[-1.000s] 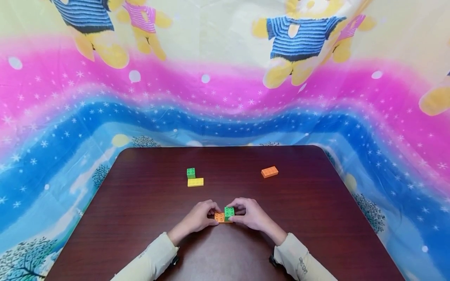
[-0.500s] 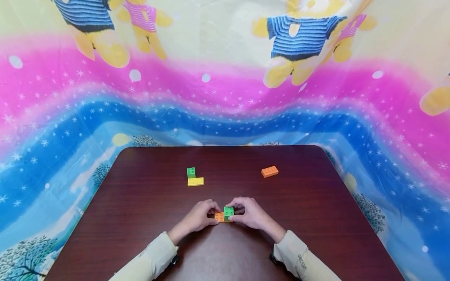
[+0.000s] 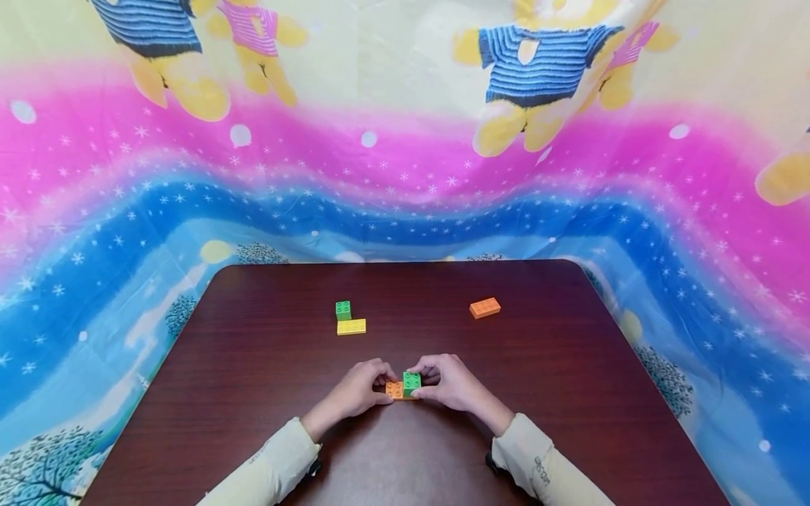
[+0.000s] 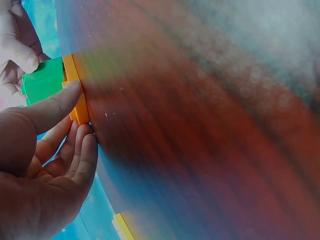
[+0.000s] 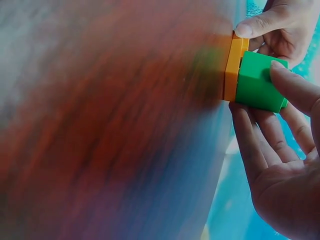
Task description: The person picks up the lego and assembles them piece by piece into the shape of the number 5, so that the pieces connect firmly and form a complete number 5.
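Observation:
A thin orange toy brick point(image 3: 394, 390) lies on the table near the middle, its studs showing on the left half. My left hand point(image 3: 361, 388) pinches that brick at its left end, thumb on the near side and fingers beyond. Over the right half of the orange brick stands a green toy block point(image 5: 260, 80), which my right hand point(image 3: 451, 383) grips between thumb and fingers. In the right wrist view a narrow dark gap shows between green block and orange brick along part of the seam. Whether the studs are fully pressed in, I cannot tell.
Farther back on the left, a second green block point(image 3: 343, 310) stands against a flat yellow brick point(image 3: 351, 327). Another orange brick point(image 3: 485, 308) lies at the back right. The dark brown table point(image 3: 253, 351) ends at a patterned cloth point(image 3: 405, 161) hanging behind it.
Both hands keep their hold on the orange brick and green block in nearly the same place. The loose bricks have not moved; the head view shifts very slightly.

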The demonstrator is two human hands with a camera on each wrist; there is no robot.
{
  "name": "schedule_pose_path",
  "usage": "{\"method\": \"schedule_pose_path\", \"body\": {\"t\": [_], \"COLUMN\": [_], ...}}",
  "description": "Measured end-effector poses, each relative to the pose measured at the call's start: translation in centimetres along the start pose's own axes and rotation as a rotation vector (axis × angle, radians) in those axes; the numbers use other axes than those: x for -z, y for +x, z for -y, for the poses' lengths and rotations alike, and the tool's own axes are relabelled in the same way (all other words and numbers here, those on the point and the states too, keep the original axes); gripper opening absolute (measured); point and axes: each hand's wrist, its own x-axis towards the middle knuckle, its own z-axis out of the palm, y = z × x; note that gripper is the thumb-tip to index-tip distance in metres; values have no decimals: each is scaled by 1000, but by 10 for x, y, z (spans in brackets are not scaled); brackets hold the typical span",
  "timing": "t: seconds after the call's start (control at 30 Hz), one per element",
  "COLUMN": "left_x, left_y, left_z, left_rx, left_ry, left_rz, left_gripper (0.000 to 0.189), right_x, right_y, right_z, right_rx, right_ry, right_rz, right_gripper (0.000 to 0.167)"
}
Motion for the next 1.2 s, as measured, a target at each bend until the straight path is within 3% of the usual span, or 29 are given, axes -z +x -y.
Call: {"method": "schedule_pose_path", "body": {"t": [0.67,1.2], "left_x": [2,1], "left_y": [-1,-2], "left_z": [5,6], "left_rx": [22,32], "left_ry": [7,-43], "left_rz": [-5,-23], "left_gripper": [31,28], "right_x": [-1,-2], "right_y": [1,1], "right_z": [-2,1], "right_rx": [-4,-2], "right_ry": [15,12], "right_rz": [-6,-11], "right_gripper": [31,31]}}
